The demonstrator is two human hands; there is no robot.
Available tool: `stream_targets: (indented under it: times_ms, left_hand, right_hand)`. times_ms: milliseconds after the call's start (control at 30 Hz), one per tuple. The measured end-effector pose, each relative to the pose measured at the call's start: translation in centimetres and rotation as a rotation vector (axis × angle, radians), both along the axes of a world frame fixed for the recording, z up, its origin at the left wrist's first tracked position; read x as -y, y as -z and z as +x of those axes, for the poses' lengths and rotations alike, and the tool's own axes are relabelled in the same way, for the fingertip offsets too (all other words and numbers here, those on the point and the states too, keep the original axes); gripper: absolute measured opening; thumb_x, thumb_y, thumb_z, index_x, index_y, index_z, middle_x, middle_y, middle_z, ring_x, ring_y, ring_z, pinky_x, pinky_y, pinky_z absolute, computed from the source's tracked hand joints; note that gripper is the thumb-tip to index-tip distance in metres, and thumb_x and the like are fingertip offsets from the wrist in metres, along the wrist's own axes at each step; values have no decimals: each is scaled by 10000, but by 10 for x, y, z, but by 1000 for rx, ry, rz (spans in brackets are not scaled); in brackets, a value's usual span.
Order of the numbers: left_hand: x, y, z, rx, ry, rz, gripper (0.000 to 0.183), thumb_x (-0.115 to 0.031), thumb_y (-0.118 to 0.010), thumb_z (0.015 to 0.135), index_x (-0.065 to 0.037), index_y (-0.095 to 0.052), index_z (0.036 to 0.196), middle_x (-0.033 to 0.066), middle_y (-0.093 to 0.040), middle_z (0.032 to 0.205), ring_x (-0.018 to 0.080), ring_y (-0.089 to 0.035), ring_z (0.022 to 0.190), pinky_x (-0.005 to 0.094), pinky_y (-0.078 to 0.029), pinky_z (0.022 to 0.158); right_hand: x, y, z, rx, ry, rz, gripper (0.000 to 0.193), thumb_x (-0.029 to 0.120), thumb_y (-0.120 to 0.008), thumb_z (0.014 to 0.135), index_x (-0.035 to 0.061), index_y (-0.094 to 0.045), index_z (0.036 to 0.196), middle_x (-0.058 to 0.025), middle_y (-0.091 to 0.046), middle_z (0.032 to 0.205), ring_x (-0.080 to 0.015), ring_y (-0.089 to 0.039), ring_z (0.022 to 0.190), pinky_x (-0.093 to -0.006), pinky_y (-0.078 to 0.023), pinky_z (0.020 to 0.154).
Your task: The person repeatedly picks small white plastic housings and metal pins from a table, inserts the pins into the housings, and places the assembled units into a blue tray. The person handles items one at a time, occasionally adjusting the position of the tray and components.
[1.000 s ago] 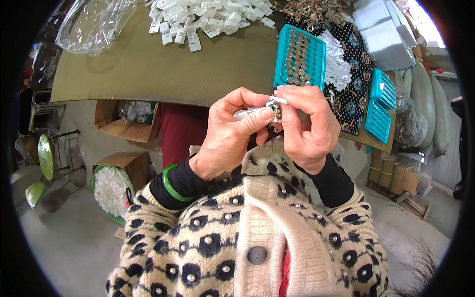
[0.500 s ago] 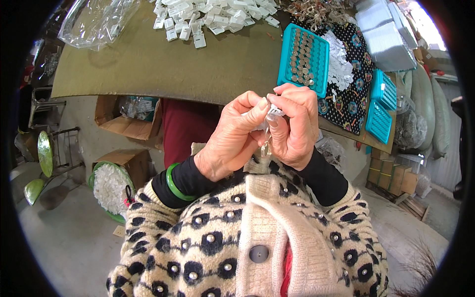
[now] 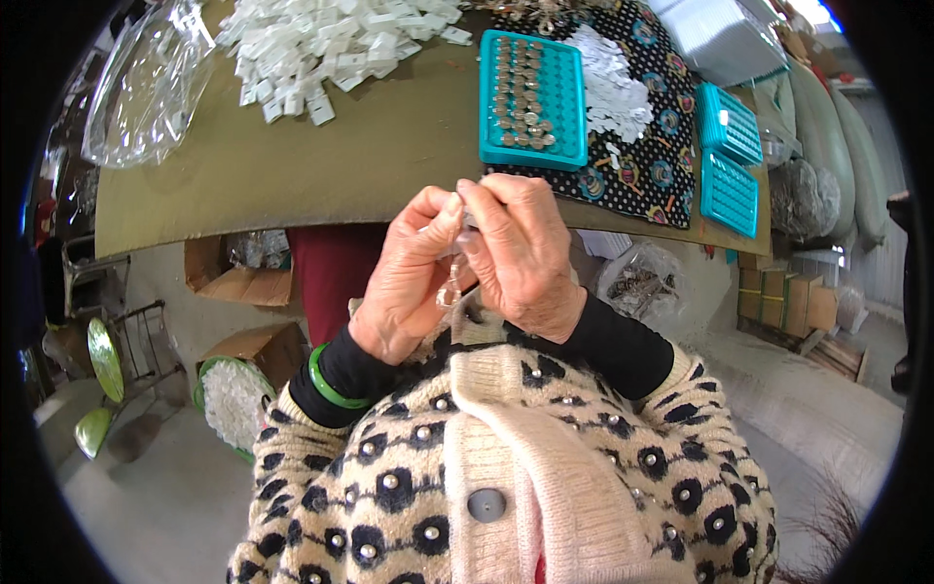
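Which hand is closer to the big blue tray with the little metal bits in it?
Right. The right hand sits just below the teal tray; the left hand is farther off, below and to its left.

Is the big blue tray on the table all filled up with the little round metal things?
No, the teal tray has small round metal pieces only in its middle rows, and the holes along its sides are bare.
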State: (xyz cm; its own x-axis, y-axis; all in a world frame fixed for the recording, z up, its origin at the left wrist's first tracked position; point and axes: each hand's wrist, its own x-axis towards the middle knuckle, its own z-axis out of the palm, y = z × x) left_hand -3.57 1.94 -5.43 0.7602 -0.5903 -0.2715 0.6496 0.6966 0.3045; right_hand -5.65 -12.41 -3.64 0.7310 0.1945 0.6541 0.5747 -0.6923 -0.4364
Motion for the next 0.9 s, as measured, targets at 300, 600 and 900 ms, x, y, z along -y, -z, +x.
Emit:
stream_targets:
  times_ms: [300,600,900]
  left_hand:
    - [-7,-12,12,128,48,114,175,-12,-658,914,-73,-567,1050,165,-638,1143,321,-680,1072,219,-511,478]
    - [-1,-19,18,147,67,176,193,-45,-668,912,-57,-575,1081,188,-620,1148,252,-693,861,296,-588,529]
    - [-3,-14,18,73,81,81,269,-79,-641,938,-57,-620,1205,221,-628,1197,261,-709,872,279,-602,570]
  right_hand:
    - [78,-21,-11,-107,205,-43,312,0,-682,808,31,-654,1117,-120,-602,1025,-269,-607,879,-356,-508,770]
    - [132,3,23,-228,334,-322,160,-17,-667,815,21,-624,965,-102,-584,912,-302,-604,865,-387,-501,730]
    - [117,-30,17,-422,280,-11,31,-4,-637,881,12,-611,874,-78,-619,733,-168,-599,614,-291,-459,568]
